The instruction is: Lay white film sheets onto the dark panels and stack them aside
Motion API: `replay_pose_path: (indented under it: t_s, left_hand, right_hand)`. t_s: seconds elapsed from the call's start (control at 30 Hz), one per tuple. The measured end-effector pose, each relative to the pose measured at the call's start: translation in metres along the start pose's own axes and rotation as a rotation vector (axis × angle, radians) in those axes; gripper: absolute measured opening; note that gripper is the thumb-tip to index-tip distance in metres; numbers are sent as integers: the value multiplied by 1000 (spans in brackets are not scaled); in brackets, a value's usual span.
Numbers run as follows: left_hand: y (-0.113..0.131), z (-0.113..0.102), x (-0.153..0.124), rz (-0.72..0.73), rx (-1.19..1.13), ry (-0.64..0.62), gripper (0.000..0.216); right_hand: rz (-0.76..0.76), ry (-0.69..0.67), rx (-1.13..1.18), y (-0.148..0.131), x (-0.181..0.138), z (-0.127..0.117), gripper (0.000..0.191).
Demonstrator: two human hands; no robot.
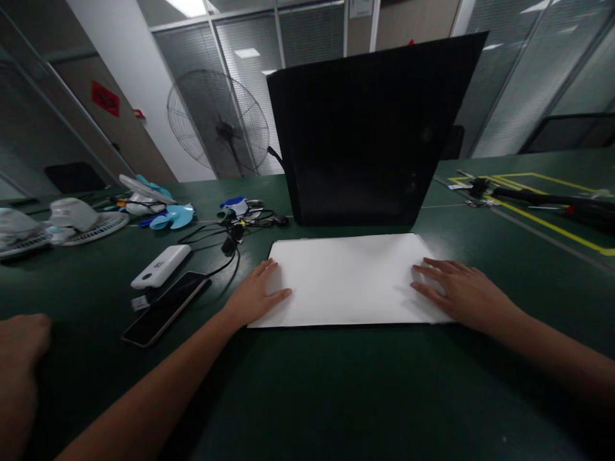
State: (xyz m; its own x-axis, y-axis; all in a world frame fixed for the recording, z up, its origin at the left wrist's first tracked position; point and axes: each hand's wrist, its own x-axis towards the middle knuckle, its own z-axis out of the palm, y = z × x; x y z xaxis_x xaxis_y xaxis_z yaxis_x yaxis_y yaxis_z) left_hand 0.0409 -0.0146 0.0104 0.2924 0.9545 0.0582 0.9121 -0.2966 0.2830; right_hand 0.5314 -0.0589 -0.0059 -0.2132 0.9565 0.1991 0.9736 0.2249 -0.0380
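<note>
A flat white rectangular sheet or board lies on the dark green table in front of me. On its left edge rests my left hand, fingers and thumb spread. My right hand lies over the right edge, its fingers stretched out and apart. Neither hand grips anything. Directly behind the white board stands a large black panel, tilted back; I cannot tell what it is.
Left of the board lie a phone on a cable and a white power bank. Fan parts and tangled cables stand farther back. Another person's hand is at the left edge. Yellow tape marks the right side.
</note>
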Motion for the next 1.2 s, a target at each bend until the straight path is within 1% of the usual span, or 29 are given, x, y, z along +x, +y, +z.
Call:
replay_pose_path:
  t_s: [0.07,0.13,0.3,0.37,0.4,0.5,0.57,0.6,0.73,0.8,0.9,1.0,1.1,1.2]
  left_hand:
    - [-2,1,1,2,5,7,90]
    - [-4,2,1,13,-1,21,82]
    - [-7,1,-2,71,-5,11,79]
    - [-8,1,-2,82,-2,8,77]
    - [-8,1,-2,81,0,5,77]
    - [-9,2,-1,75,5,-14,78]
    - [-9,2,-1,76,10,-19,78]
    - [-9,2,-1,76,13,-19,77]
    - [-6,-1,-2,65,21,-38,77]
    - [-4,-3,-2,60,17,-55,79]
    - [-4,-6,-2,63,-3,-50,81]
    - [-6,-8,-1,66,-21,-34,82]
    - [-8,-7,0,57,-34,-34,84]
    - [-11,-6,1,47,-94,-7,79]
  right_hand:
    - [-17,-23,-12,-11,1,-4,69]
    - [-48,-26,-6,-15,2,-5,70]
    - [-116,0,56,-8,3,-9,62]
    - [-199,-2,114,-9,0,-14,63]
    - [-268,-25,149,-12,-1,-18,68]
    - [-469,-159,222,-25,-7,-27,84]
    - [-521,-215,238,-35,-9,-30,84]
    - [-523,-214,245,-39,-10,-30,81]
    - [-514,-98,276,-43,-10,-28,70]
    - [-555,-23,260,-41,-11,-27,66]
    - [-675,123,201,-40,-15,-27,59]
    - [-836,266,81,-44,-20,-30,54]
    - [-992,346,-42,-49,-24,-37,55]
    - [-1063,400,-69,-50,-26,-43,57]
